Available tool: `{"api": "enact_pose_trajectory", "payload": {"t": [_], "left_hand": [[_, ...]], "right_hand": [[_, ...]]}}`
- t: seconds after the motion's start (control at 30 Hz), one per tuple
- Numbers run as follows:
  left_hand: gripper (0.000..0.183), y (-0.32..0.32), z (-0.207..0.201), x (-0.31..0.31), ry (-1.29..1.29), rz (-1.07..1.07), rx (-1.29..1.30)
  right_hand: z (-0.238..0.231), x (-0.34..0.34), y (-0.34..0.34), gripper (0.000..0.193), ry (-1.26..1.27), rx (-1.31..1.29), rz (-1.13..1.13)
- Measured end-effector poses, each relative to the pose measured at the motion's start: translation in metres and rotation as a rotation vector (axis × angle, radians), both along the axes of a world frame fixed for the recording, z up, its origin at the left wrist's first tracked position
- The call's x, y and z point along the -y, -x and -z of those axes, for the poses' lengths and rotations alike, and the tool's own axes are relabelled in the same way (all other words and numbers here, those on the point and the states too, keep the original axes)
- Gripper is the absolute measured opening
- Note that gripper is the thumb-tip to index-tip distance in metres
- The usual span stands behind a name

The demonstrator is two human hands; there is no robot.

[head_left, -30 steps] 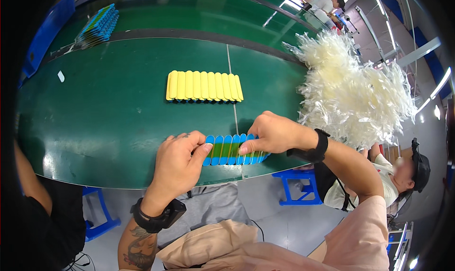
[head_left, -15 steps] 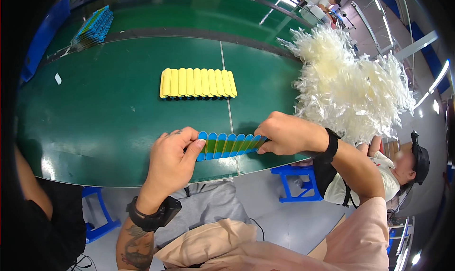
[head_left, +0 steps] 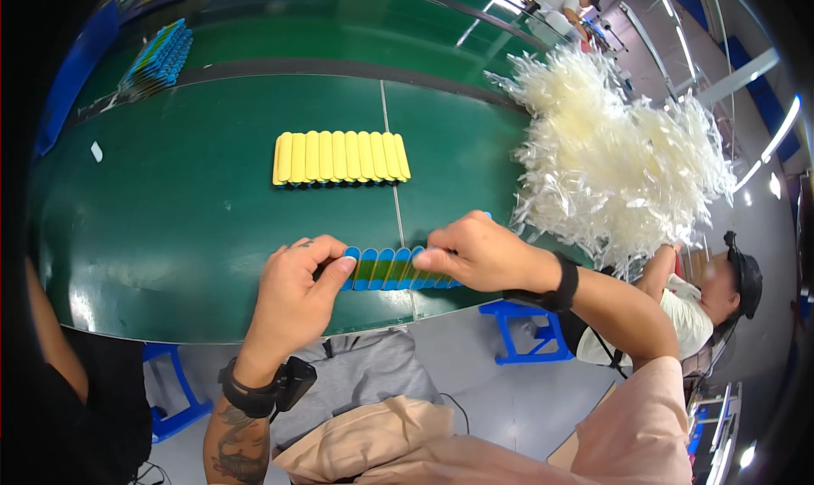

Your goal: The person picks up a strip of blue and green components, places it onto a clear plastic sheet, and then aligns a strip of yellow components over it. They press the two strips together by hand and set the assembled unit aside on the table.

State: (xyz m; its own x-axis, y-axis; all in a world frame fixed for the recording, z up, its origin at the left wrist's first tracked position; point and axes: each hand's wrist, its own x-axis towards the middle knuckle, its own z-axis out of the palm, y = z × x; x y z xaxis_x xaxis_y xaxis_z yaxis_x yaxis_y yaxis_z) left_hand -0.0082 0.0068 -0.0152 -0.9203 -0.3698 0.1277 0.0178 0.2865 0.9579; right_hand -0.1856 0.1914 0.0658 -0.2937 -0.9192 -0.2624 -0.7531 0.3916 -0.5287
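A row of round-ended blue strips with green middles (head_left: pixel 366 269) lies over the table's near edge, side by side like small nail files. My left hand (head_left: pixel 297 286) pinches its left end between thumb and fingers. Over the row's right part is my right hand (head_left: pixel 479 252), closed, with thumb and forefinger pressed together above the strips and hiding some of them. A small blue tip (head_left: pixel 486 216) shows behind its knuckles; what the fingers hold is hidden. Farther off lies a stack of yellow round-ended strips (head_left: pixel 342 157), with dark and blue ends showing beneath.
A big heap of clear and cream film scraps (head_left: pixel 610 154) fills the table's right side. Stacked blue-green strips (head_left: pixel 159 54) lie far left, near a small white piece (head_left: pixel 97 152). A person (head_left: pixel 691 307) sits at right; another person's arm (head_left: pixel 55 341) is at left.
My right hand has come off the row's right end and moved left over its middle. My left hand keeps its pinch. The whole scene has shifted slightly in view.
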Motion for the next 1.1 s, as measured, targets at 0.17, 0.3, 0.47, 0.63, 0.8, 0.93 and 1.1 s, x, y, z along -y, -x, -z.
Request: {"api": "enact_pose_trajectory", "payload": {"t": [0.17,0.3,0.47,0.63,0.8,0.93,1.1], "left_hand": [[0.010,0.002,-0.012,-0.006,-0.099,-0.037,0.067],[0.013,0.003,-0.014,-0.004,-0.094,-0.045,0.107],[0.028,0.004,-0.008,0.006,-0.092,0.086,0.292],[0.050,-0.014,-0.022,-0.002,0.541,0.128,0.035],[0.040,-0.012,-0.007,-0.005,0.702,0.085,-0.089],[0.030,-0.020,0.002,-0.008,0.963,0.084,-0.299],[0.023,-0.068,0.003,-0.028,0.990,0.113,-0.381]], "right_hand": [[0.008,0.007,0.006,0.046,-0.108,0.091,0.176],[0.011,0.012,0.007,0.037,-0.107,0.092,0.201],[0.006,0.017,0.009,0.036,-0.158,0.057,0.132],[-0.012,-0.013,-0.012,0.054,-0.042,-0.314,-0.271],[0.000,-0.027,-0.006,0.035,0.204,-0.641,-0.368],[0.011,-0.047,-0.014,0.018,0.242,-0.647,-0.487],[0.002,-0.074,-0.057,0.025,0.303,-0.637,-0.526]]}}
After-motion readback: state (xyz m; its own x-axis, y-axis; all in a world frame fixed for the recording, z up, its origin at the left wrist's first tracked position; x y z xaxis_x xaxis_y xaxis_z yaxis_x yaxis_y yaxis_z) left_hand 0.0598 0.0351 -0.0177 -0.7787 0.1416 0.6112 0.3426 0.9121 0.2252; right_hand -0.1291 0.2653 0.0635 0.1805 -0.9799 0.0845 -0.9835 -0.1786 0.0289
